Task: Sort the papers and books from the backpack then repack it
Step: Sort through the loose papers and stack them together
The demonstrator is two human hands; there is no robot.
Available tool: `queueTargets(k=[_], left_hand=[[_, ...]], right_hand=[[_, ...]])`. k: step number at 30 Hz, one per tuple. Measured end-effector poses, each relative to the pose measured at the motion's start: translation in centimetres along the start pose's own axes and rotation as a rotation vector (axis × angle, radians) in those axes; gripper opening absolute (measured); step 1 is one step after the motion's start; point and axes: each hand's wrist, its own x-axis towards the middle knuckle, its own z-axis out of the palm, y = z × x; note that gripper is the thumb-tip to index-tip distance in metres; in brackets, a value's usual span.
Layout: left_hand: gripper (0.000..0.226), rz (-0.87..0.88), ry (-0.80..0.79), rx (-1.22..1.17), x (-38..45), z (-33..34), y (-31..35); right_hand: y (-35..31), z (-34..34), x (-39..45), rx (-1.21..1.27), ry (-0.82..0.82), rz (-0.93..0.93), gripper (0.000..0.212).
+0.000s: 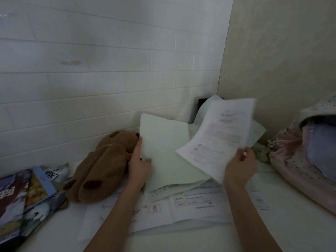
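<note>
I see the left hand with its grip clamped on the edge of a pale green sheet, lifted over loose worksheets on the bench. The right hand pinches a blurred printed page. The pink backpack lies open at right; books and a brown plush sit left.

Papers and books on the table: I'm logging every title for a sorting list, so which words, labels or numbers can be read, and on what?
None can be quoted with certainty.
Printed sheet in the right hand: text motion-blurred.
Pale green sheet in the left hand: blank side showing.
Worksheets lying flat: boxed labels and print too small.
Books at left: large brush-style characters, cut off and unreadable.
</note>
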Motion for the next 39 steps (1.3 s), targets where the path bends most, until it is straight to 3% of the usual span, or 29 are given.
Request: queueTargets(k=[4, 9, 12, 15, 17, 20, 23, 25, 28, 32, 35, 37, 39], left_hand=[[0.063, -0.06, 0.033, -0.071, 0.5, 0.1, -0.4], [0.038, -0.097, -0.002, 0.013, 0.6, 0.1, -0.6], [0.033, -0.127, -0.073, 0.048, 0.6, 0.5, -0.5], [0.032, -0.21, -0.156, 0.031, 0.7, 0.5, -0.3], [0.021, -0.359, -0.169, -0.123, 0.9, 0.3, 0.3], [0.03, -0.554, -0.27, -0.441, 1.6, -0.3, 0.9], [0.026, -0.502, -0.362, -0.253, 1.0, -0.5, 1.1], [0.051, -0.362, -0.254, -0.111, 0.4, -0.2, 0.7], [0.076, -0.188, -0.089, -0.068, 0.3, 0.1, 0.3], [0.083, -0.13, -0.081, 0.041, 0.6, -0.1, 0.0], [0.082, -0.119, -0.073, 0.059, 0.3, 0.0, 0.3], [0.081, -0.109, -0.074, 0.039, 0.2, 0.0, 0.3], [0.08, -0.109, -0.071, 0.032, 0.1, -0.1, 0.3]], right_hand=[[0.5, -0.6, 2.0, 0.38, 0.106, 0.209, 0.017], [-1.0, -2.2, 2.9, 0.524, 0.228, 0.201, 0.015], [-0.5, -2.1, 2.9, 0.426, 0.04, 0.223, 0.024], [0.5, -0.7, 1.7, 0.175, -0.334, 0.205, 0.025], [1.1, 0.3, 0.3, -0.004, -0.52, 0.107, 0.024], [1.8, 1.3, -1.3, -0.206, -0.68, -0.066, 0.027], [1.4, 2.1, -2.2, -0.305, -0.859, -0.241, 0.033], [1.1, 2.3, -1.9, -0.432, -0.81, -0.292, 0.037], [1.5, 1.2, -0.4, -0.632, -0.657, -0.121, 0.049], [1.7, -0.5, 1.3, -0.475, -0.812, 0.119, 0.062], [0.6, -1.7, 2.3, -0.311, -1.058, 0.315, 0.059], [0.1, -2.5, 2.8, -0.306, -1.19, 0.326, 0.05], [0.3, -2.7, 2.8, -0.337, -1.115, 0.264, 0.044]])
